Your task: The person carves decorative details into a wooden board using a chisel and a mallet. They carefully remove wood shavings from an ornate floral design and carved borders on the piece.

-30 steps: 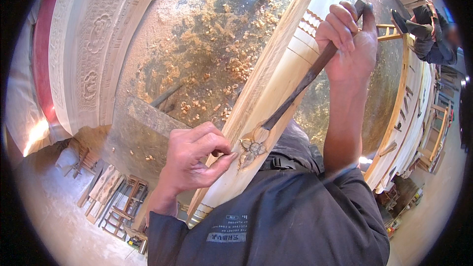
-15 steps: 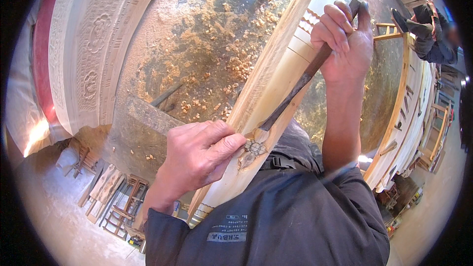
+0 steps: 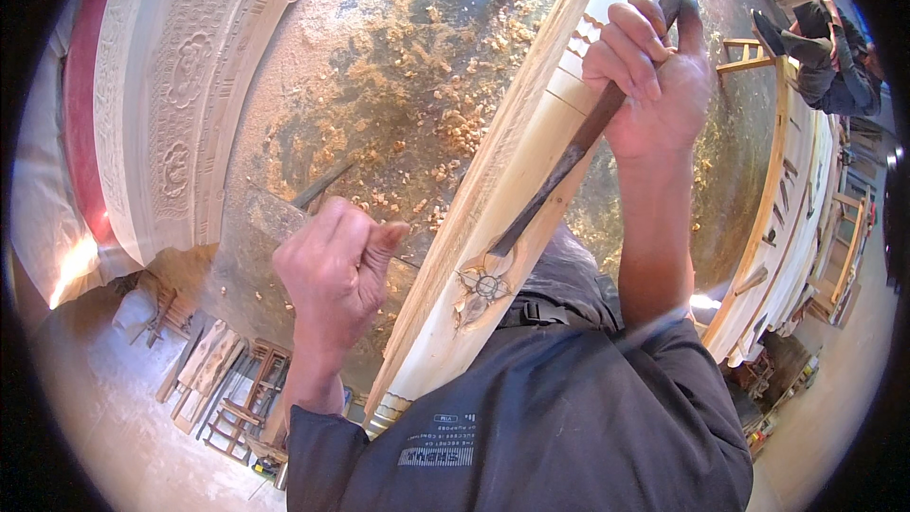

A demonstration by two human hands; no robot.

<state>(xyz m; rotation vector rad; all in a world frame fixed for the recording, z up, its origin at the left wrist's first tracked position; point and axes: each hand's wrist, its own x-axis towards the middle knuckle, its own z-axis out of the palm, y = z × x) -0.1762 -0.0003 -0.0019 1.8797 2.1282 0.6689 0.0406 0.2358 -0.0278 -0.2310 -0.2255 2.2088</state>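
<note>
- The chisel's (image 3: 559, 171) handle end is hidden inside the right hand (image 3: 654, 71); only a dark tip pokes out above the fingers.
- The beam's (image 3: 512, 190) lower end is cut off behind the person's dark sleeve, and its upper end runs out of the picture's top edge.
- A second person (image 3: 827, 47) at the upper right is small and bent by the lens; what they do cannot be made out.
- The things on the floor at the lower left are too small and warped to name.
- One beam: pale, long, slanting from lower left to upper right, with one carved flower (image 3: 482, 286) in darker outline near its lower part.
- One chisel: dark, slim, lying along the beam, its blade tip touching the top of the flower.
- The right hand is closed tightly around the chisel's upper shaft, fingers curled over it.
- The left hand (image 3: 332, 270) is curled in a loose fist just left of the beam, thumb sticking out toward it; whether it holds anything cannot be told.
- Wood chips (image 3: 427, 104) lie scattered over the bench (image 3: 313, 133).
- One carved panel (image 3: 180, 104) stands at the left.
</note>
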